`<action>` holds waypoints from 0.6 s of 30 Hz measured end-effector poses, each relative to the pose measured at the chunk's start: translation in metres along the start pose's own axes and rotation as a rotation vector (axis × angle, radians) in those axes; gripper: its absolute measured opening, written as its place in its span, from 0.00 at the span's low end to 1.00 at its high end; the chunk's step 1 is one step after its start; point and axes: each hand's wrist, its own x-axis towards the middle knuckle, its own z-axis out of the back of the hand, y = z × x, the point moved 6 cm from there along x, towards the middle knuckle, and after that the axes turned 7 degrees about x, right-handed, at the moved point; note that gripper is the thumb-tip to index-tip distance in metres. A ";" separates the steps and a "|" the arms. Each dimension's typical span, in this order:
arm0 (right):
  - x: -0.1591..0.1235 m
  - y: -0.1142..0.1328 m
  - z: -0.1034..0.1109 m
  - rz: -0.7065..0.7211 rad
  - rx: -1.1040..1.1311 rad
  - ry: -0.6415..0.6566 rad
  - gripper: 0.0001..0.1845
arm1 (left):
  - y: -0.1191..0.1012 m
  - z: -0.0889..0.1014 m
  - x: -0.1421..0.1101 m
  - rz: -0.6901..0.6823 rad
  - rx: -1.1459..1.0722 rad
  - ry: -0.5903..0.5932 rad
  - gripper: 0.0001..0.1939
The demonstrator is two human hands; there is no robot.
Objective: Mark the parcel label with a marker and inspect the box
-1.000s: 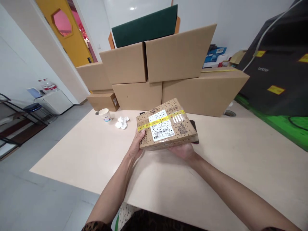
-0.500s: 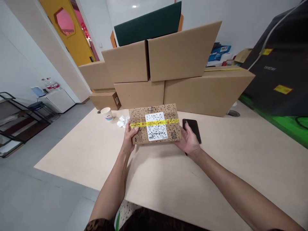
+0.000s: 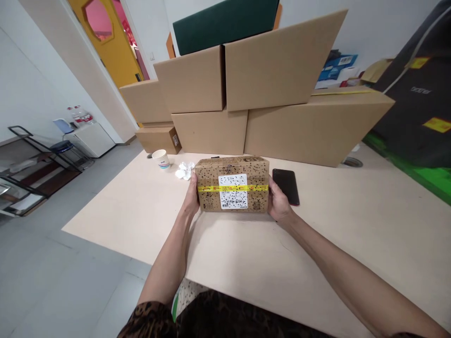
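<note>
A wide pale table (image 3: 352, 234) fills the middle of the view over a grey floor (image 3: 52, 281), with a white wall and a yellow door (image 3: 116, 51) at the left rear. Plain cartons (image 3: 275, 94) are stacked along the table's far edge, a dark green board (image 3: 221, 23) lying on top, and a black machine (image 3: 419, 108) stands at the right. A metal rack (image 3: 31, 164) and a white cabinet (image 3: 89, 138) sit at the far left. On the table lie a black phone (image 3: 286, 185), a paper cup (image 3: 162, 158) and a crumpled tissue (image 3: 185, 170). The parcel (image 3: 232, 190), speckled brown with a white label and yellow tape, stands on its edge on the table just left of the phone, label toward the camera. The left hand (image 3: 192, 197) and right hand (image 3: 278, 204) clamp its two ends. Half a second earlier the parcel lay tilted back with the label facing up and the right hand partly under it; now it is upright and closer to the cartons.
</note>
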 end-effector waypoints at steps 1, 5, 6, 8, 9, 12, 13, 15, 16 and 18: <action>0.000 -0.001 0.001 0.003 -0.012 0.005 0.38 | 0.001 0.001 0.001 0.014 0.000 0.001 0.38; 0.001 -0.003 0.006 0.035 0.001 0.030 0.38 | 0.006 0.005 0.004 0.059 0.017 -0.001 0.39; 0.000 -0.003 0.007 0.039 0.013 0.036 0.38 | 0.006 0.006 0.005 0.060 0.022 -0.002 0.39; -0.001 -0.003 0.008 0.031 0.026 0.050 0.40 | 0.006 0.008 0.006 0.049 0.034 0.001 0.39; -0.001 -0.003 0.008 0.019 0.025 0.059 0.40 | 0.006 0.009 0.007 0.042 0.042 0.003 0.39; -0.003 -0.002 0.005 -0.016 0.022 0.099 0.42 | 0.006 0.009 0.007 0.039 0.067 0.024 0.40; -0.003 -0.002 0.004 -0.025 0.028 0.103 0.42 | 0.007 0.008 0.007 0.043 0.070 0.037 0.40; -0.002 -0.002 0.004 -0.040 0.039 0.088 0.40 | 0.008 0.003 0.005 0.042 0.062 0.084 0.41; -0.001 -0.001 0.004 -0.047 0.037 0.070 0.38 | 0.008 0.000 0.003 0.033 0.055 0.111 0.41; 0.000 -0.001 0.005 -0.066 0.019 0.035 0.37 | 0.008 -0.007 0.000 0.005 0.046 0.150 0.40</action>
